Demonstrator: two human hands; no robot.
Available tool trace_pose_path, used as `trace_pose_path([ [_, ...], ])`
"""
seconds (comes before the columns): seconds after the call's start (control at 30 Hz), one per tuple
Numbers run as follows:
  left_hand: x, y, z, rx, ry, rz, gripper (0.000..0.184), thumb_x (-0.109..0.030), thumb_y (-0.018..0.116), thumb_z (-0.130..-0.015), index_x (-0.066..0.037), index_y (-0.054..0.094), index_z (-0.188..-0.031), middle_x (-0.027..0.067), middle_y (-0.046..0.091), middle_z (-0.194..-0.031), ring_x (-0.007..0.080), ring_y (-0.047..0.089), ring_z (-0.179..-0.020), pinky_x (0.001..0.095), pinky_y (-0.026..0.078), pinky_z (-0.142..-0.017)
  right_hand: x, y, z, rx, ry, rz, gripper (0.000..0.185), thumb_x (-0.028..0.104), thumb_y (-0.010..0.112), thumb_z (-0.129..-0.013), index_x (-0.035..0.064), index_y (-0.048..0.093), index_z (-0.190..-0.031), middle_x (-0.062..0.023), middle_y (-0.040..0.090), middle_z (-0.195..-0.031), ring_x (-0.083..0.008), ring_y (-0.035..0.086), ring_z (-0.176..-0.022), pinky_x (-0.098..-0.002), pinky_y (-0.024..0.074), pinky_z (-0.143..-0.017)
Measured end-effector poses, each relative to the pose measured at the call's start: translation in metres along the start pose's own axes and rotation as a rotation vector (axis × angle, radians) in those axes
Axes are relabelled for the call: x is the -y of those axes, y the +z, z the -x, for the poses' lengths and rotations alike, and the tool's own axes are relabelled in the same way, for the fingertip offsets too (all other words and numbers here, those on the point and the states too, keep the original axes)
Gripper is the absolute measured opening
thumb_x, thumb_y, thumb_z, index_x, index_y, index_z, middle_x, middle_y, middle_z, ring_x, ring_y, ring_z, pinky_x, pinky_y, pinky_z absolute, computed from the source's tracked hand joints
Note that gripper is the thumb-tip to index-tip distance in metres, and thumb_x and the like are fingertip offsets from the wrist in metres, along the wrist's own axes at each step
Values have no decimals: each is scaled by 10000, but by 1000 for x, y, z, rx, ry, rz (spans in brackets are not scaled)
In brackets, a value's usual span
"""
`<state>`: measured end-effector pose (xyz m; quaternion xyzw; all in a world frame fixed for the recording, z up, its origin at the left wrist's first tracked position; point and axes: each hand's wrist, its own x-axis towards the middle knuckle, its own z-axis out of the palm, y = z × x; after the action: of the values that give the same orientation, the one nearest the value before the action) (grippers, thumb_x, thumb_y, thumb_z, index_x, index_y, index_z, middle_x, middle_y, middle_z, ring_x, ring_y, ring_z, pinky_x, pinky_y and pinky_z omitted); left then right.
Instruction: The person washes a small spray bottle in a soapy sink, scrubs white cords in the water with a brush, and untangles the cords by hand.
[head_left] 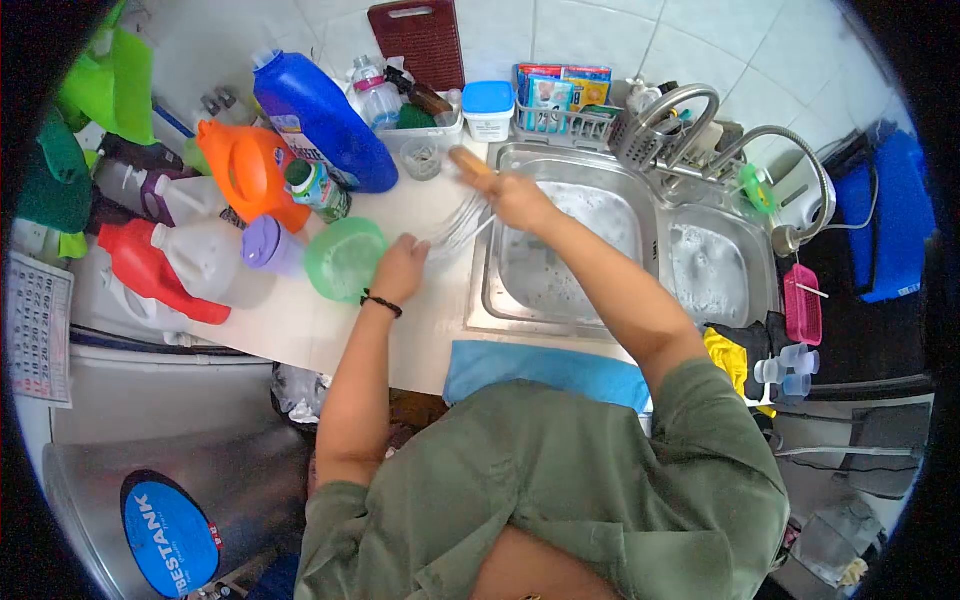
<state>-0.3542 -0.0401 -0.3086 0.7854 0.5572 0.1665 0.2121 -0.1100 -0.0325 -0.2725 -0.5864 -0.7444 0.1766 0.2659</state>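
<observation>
Outstretched, right grip [522,203] clasps a tan handle [470,165] while left grip [403,265] pinches silvery strands [461,226].

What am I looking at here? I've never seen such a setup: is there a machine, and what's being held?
There is no machine: these are a person's bare hands, seen by one camera worn on the head, looking forward and down. On the counter, left of the sudsy double sink, are a green plastic bowl, a lilac cup, an orange jug and a blue bottle, among others. The left hand, near the bowl, seems to pinch silvery cutlery, perhaps forks. The right hand grips an object with a tan end; motion blur hides exactly what.
</observation>
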Motion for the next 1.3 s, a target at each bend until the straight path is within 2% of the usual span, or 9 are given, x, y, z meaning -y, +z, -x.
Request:
trace_pose_path([
  [0.27,-87,-84,-33,128,220,542,399,-393,555,-880,1,624,-892,54,607,-713,179,557,-619,306,452,-595,66,-18,-8,-122,50,-78,292,320,606,-781,156,681,-1011,-184,656,-804,-336,638,-770,-410,505,-748],
  [0.4,-74,-79,-23,-359,108,996,530,-493,367,-949,-46,532,-1180,55,582,-1029,114,520,-919,282,399,-800,71,-24,-27,-74,50,-669,255,295,541,-852,105,706,-891,-83,624,-673,-208,596,-588,-344,475,-547],
  [0.43,-68,-73,-19,-285,-12,1080,581,-518,276,-964,-51,456,-1260,68,527,-1159,111,456,-1046,297,353,-897,91,-49,-19,128,329,-862,178,218,576,-846,94,679,-923,24,506,-599,-79,353,-437,-244,270,-396],
  [0.53,-87,-46,0,-194,111,1449,599,-526,263,-963,-38,478,-1236,68,546,-1106,119,503,-967,314,388,-870,96,-43,-22,201,392,-1227,169,228,572,-855,91,650,-915,15,515,-617,-52,295,-421,-219,191,-372],
  [0.63,-67,-38,13,318,138,1494,541,-475,352,-958,-17,478,-1217,70,589,-1045,147,569,-860,341,444,-803,99,-34,-19,191,397,-1303,192,244,570,-865,73,631,-927,20,530,-647,-44,337,-425,-194,179,-363],
  [0.8,-27,-17,13,288,-185,635,399,-352,578,-881,-24,506,-1097,111,635,-912,205,623,-769,353,482,-673,54,-10,-26,196,447,-1048,262,247,608,-842,103,640,-1059,29,533,-648,-37,357,-435,-202,204,-355],
  [0.87,-20,-7,18,212,-255,375,361,-298,627,-855,-21,510,-1056,144,631,-899,263,627,-783,368,481,-672,-4,26,-45,77,327,-456,431,252,608,-835,111,548,-1237,-72,641,-967,-201,596,-705,-343,452,-563],
  [1.03,2,29,36,-60,-183,61,354,-232,627,-833,-3,490,-1065,248,607,-928,405,593,-832,437,472,-740,-67,26,-35,-89,12,-41,709,203,562,-827,199,196,-1434,-188,541,-1238,-403,609,-941,-469,490,-795],
  [1.3,0,34,50,-210,-9,-104,226,-230,600,-841,-32,596,-951,189,604,-840,370,579,-817,451,459,-717,44,29,60,340,-80,278,703,82,408,-856,340,125,-1446,-233,640,-935,-373,644,-695,-472,525,-609],
])
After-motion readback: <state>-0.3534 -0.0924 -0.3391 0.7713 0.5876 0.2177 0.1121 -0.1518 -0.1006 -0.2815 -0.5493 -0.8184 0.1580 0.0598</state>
